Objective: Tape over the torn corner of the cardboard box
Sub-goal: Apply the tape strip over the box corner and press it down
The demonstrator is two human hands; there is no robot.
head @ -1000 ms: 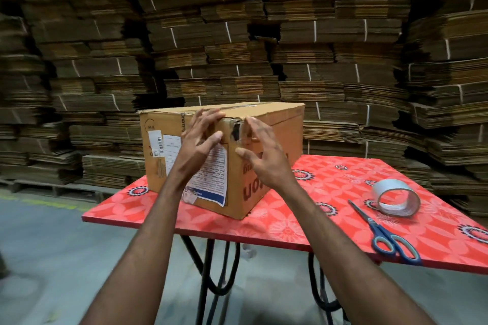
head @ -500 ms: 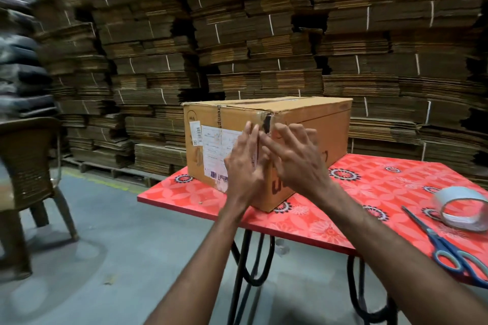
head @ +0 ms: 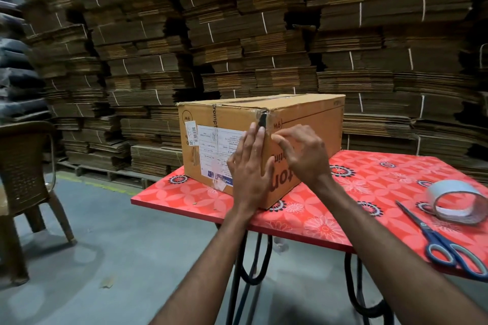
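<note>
while hands [head: 249, 166] press the box [head: 303, 124], scissors [head: 443, 243] lie beside tape [head: 454, 202]

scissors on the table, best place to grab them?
Grip the blue-handled scissors at the finger loops, coming from above on the near side. They lie flat and closed on the red floral table, loops nearest the person, blades pointing away; the right hand is nearer.

On the cardboard box [head: 303, 124], the mark "9W" is printed upside down, so it reads as "M6": once in a ring at the upper corner left of the left hand [head: 249, 169], and once just above the right hand [head: 303, 155]. Vertical letters "rompt" are seen on the tape strip above the left hand. Below the right hand, large red letters "ton" are printed. The shipping label [head: 219, 150] beside the left hand carries a barcode; its small text cannot be read.
</note>
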